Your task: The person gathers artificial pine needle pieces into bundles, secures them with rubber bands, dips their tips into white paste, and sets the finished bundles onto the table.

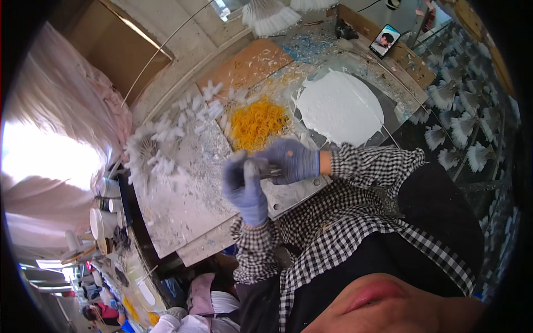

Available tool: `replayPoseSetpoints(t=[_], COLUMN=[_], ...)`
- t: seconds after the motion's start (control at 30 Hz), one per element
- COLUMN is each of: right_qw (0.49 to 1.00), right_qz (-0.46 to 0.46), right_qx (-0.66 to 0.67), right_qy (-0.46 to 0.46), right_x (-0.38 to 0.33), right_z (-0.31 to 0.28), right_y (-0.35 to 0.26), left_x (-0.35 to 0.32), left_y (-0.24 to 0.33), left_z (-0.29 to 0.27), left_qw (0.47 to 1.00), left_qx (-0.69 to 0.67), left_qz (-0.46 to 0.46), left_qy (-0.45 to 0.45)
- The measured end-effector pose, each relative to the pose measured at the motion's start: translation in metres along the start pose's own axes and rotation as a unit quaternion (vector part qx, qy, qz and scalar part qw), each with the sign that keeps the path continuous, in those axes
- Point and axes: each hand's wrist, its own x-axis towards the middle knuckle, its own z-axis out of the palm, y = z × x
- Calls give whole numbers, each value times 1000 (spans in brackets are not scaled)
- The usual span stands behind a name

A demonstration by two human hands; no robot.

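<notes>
My left hand and my right hand, both in blue-grey gloves, meet above the front part of the worktable. Their fingers are closed around a small dark, thin thing that shows only partly between them; its kind cannot be made out. Just beyond the hands lies a pile of yellow rubber bands. To the right of that pile, a thick round spread of white paste covers a dark sheet. Bundles of white bristles with pale ends lie at the left of the table.
A phone leans at the table's far right. Fan-shaped white bristle bundles stand in a rack at right; another bundle hangs at the far edge. A brown board lies at the back. White buckets and co-workers are at left.
</notes>
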Motion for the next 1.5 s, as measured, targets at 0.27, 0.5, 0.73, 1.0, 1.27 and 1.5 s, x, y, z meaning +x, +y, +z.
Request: replayPoseSetpoints(t=[0.27, 0.5, 0.73, 1.0, 1.27, 1.5], right_qw=[952, 973, 989, 954, 999, 993], right_qz=[-5, -22, 41, 151, 10, 87], right_qx=[250, 221, 17, -77, 14, -47], right_qy=[175, 64, -141, -247, 45, -58], right_x=[-17, -11, 15, 3, 5, -32], right_z=[41, 36, 2, 35, 57, 68], right_y=[-3, 28, 16, 0, 53, 27], left_x=[8, 20, 59, 27, 74, 22], left_y=[11, -19, -11, 9, 14, 4], left_z=[20, 10, -1, -12, 8, 4], left_qw=[996, 988, 977, 711, 771, 677], left_qx=[-19, 39, 96, 575, 517, 623], left_qz=[-33, -136, -63, 193, 214, 148], left_qy=[-87, -60, -180, -357, -303, -363])
